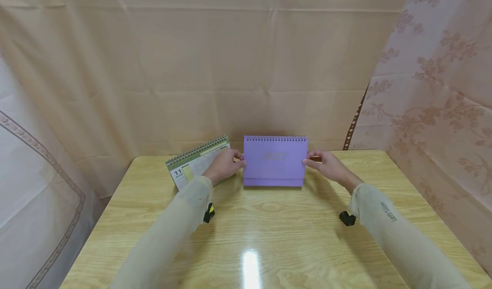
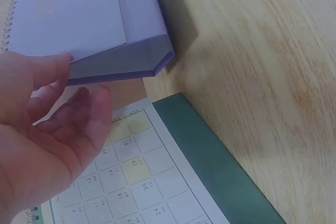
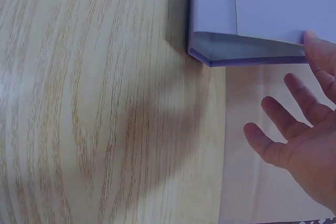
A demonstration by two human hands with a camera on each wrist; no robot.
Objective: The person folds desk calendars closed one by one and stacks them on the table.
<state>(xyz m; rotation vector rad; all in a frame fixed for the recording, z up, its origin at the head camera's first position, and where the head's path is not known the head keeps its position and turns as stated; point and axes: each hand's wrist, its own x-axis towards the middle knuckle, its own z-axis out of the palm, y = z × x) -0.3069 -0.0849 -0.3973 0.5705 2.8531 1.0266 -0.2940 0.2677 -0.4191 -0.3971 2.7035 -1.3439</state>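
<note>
A purple spiral-bound desk calendar with "2027" on its cover stands upright near the table's back edge. My left hand pinches its left edge between thumb and fingers. On the opposite edge, my right hand pinches too, its other fingers spread behind in the right wrist view. The calendar's hollow side shows in both wrist views. To the left, a green desk calendar with a month page marked 11 stands at an angle, partly hidden by my left hand. Its dated grid lies below that hand in the left wrist view.
The wood-grain table stretches toward me, with a bright light reflection near its front. Behind it hangs a beige curtain. A flowered curtain closes the right side, and a white cloth hangs at the left.
</note>
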